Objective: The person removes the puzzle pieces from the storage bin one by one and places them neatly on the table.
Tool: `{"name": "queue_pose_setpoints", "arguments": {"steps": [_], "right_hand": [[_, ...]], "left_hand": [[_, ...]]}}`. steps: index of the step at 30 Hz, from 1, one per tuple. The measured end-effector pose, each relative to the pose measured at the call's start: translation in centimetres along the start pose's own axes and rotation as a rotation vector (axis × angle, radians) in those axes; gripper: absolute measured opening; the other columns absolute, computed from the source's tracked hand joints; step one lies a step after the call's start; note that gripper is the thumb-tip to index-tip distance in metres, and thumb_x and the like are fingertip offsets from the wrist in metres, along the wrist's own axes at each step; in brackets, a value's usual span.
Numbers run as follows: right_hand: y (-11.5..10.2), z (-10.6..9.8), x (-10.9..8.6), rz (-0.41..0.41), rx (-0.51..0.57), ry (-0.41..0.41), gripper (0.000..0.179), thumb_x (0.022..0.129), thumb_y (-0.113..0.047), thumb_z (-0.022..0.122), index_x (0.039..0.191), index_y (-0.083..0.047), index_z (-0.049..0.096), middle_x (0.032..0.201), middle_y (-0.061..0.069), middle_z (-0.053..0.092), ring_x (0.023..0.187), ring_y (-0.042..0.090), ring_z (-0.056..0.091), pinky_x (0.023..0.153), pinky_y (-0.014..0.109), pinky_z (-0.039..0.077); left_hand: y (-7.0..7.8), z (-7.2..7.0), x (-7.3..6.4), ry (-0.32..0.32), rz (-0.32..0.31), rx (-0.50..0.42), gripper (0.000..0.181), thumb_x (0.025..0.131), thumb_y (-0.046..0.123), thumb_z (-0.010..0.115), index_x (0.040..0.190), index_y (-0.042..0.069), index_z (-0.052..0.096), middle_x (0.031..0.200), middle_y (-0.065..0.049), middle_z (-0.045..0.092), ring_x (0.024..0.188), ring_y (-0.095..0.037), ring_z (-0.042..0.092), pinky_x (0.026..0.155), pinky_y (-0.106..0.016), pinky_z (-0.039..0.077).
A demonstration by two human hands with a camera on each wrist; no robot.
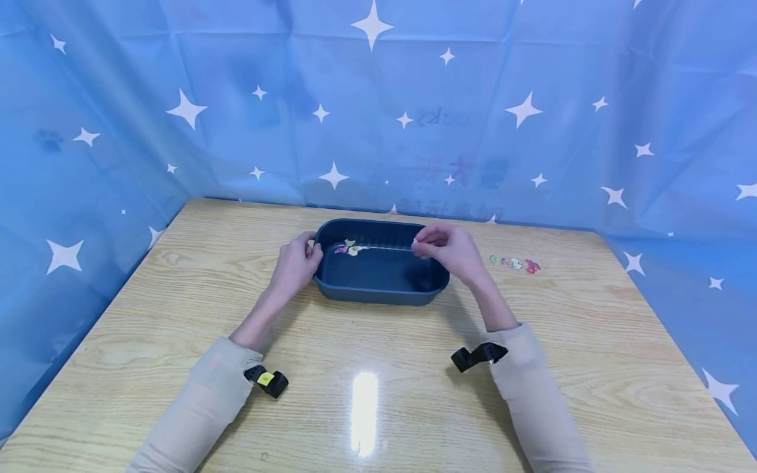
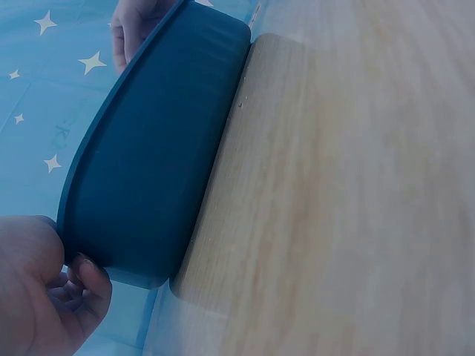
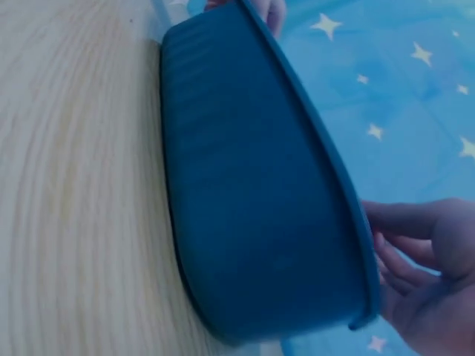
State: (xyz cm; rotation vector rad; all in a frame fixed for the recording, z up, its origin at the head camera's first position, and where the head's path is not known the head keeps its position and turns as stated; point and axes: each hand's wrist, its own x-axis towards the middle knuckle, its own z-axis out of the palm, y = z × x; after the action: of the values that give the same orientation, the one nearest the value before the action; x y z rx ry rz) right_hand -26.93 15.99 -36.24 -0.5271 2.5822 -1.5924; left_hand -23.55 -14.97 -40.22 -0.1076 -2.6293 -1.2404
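A dark blue oblong plastic basin (image 1: 378,295) stands on the wooden table. Its left end is gripped by my left hand (image 1: 297,264), thumb over the rim and fingers curled beneath it in the left wrist view. Over the basin's right end, my right hand (image 1: 452,253) pinches a small whitish piece (image 1: 415,242) between thumb and fingertips; most of that piece is hidden. Inside the basin, toward the left, lie several small colourful flat cutouts (image 1: 353,250), like stickers. From the right wrist, the basin's wall (image 3: 260,185) hides the pinched piece.
To the right of the basin, a short row of small colourful cutouts (image 1: 516,263) lies on the wooden table (image 1: 236,243). A blue curtain with white stars (image 1: 284,144) hangs behind the table and along its sides. Black wrist cameras sit on both sleeves.
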Motion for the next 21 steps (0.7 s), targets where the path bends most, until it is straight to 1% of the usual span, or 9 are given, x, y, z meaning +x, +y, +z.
{"name": "queue_pose_setpoints", "arguments": {"steps": [4, 7, 9, 15, 16, 21], "right_hand": [[0.3, -1.2, -0.4, 0.027, 0.007, 0.007, 0.024, 0.095, -0.02, 0.073, 0.107, 0.0, 0.068, 0.1, 0.016, 0.072, 0.094, 0.041, 0.069, 0.083, 0.042, 0.057], [0.7, -2.2, -0.8, 0.051, -0.003, 0.024, 0.028, 0.095, -0.024, 0.073, 0.108, 0.001, 0.068, 0.102, 0.016, 0.072, 0.092, 0.035, 0.07, 0.081, 0.037, 0.058], [1.0, -2.9, -1.0, 0.062, -0.016, 0.039, 0.03, 0.095, -0.025, 0.072, 0.109, 0.001, 0.068, 0.102, 0.017, 0.072, 0.089, 0.031, 0.071, 0.079, 0.037, 0.058], [1.9, -4.8, -2.0, 0.095, -0.053, 0.058, 0.029, 0.098, -0.02, 0.068, 0.113, 0.005, 0.067, 0.103, 0.023, 0.069, 0.088, 0.027, 0.071, 0.078, 0.03, 0.057], [2.0, -5.0, -2.2, 0.105, -0.057, 0.055, 0.029, 0.099, -0.019, 0.067, 0.113, 0.007, 0.066, 0.102, 0.024, 0.069, 0.087, 0.026, 0.071, 0.078, 0.03, 0.057], [3.0, -5.9, -2.9, 0.168, -0.076, 0.024, 0.024, 0.099, -0.01, 0.064, 0.112, 0.011, 0.065, 0.1, 0.026, 0.069, 0.087, 0.026, 0.071, 0.081, 0.036, 0.058]], "left_hand": [[0.0, -0.1, 0.0, -0.003, -0.003, -0.005, 0.036, 0.101, 0.011, 0.05, 0.13, -0.006, 0.06, 0.066, -0.002, 0.047, 0.055, -0.017, 0.046, 0.057, -0.031, 0.04], [0.1, -0.1, 0.0, -0.003, -0.003, -0.007, 0.035, 0.1, 0.01, 0.05, 0.13, -0.006, 0.06, 0.066, -0.002, 0.047, 0.055, -0.018, 0.046, 0.057, -0.031, 0.04], [0.1, 0.0, 0.0, -0.002, -0.001, -0.006, 0.035, 0.1, 0.01, 0.05, 0.129, -0.006, 0.061, 0.066, -0.002, 0.047, 0.055, -0.018, 0.046, 0.057, -0.031, 0.04], [0.0, 0.0, -0.1, 0.001, -0.003, -0.011, 0.035, 0.1, 0.011, 0.05, 0.13, -0.006, 0.061, 0.066, -0.002, 0.047, 0.056, -0.018, 0.046, 0.057, -0.032, 0.04], [0.0, 0.0, -0.1, -0.001, -0.005, -0.013, 0.035, 0.101, 0.011, 0.05, 0.13, -0.006, 0.061, 0.066, -0.002, 0.047, 0.055, -0.018, 0.046, 0.057, -0.031, 0.04], [0.0, 0.0, 0.0, -0.004, -0.007, -0.019, 0.036, 0.101, 0.011, 0.05, 0.132, -0.006, 0.06, 0.066, -0.002, 0.047, 0.054, -0.017, 0.045, 0.054, -0.031, 0.038]]}}
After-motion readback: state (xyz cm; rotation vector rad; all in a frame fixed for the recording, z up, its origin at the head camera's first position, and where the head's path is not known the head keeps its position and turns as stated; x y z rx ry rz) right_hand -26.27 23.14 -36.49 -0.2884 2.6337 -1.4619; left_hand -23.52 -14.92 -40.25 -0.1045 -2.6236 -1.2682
